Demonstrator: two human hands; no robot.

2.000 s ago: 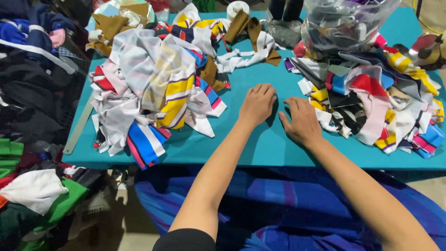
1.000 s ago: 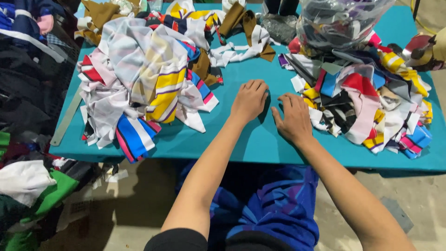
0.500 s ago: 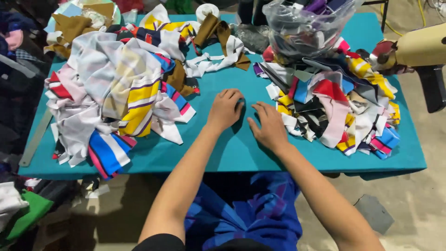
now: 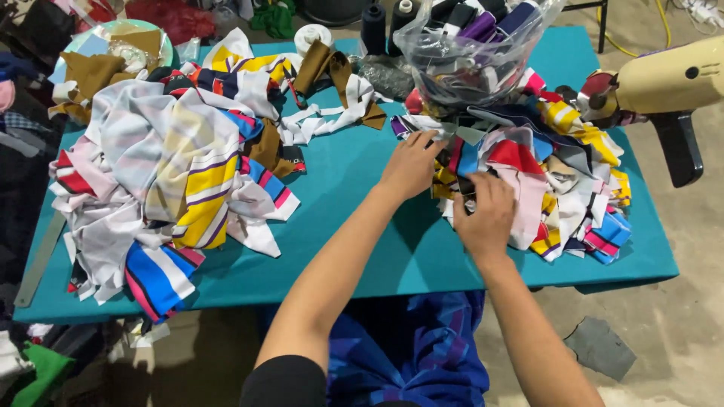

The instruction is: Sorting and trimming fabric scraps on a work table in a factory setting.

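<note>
Fabric scraps [image 4: 543, 188] on bench [image 4: 354, 196]: light, limp, best pinched at edges; both hands [image 4: 411, 166] lay spread, gripping nothing.

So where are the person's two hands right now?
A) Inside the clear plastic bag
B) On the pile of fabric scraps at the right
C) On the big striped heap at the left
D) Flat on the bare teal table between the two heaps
B: the left hand and the right hand both rest on the pile of fabric scraps, on its near-left edge, apart from the striped heap.
</note>
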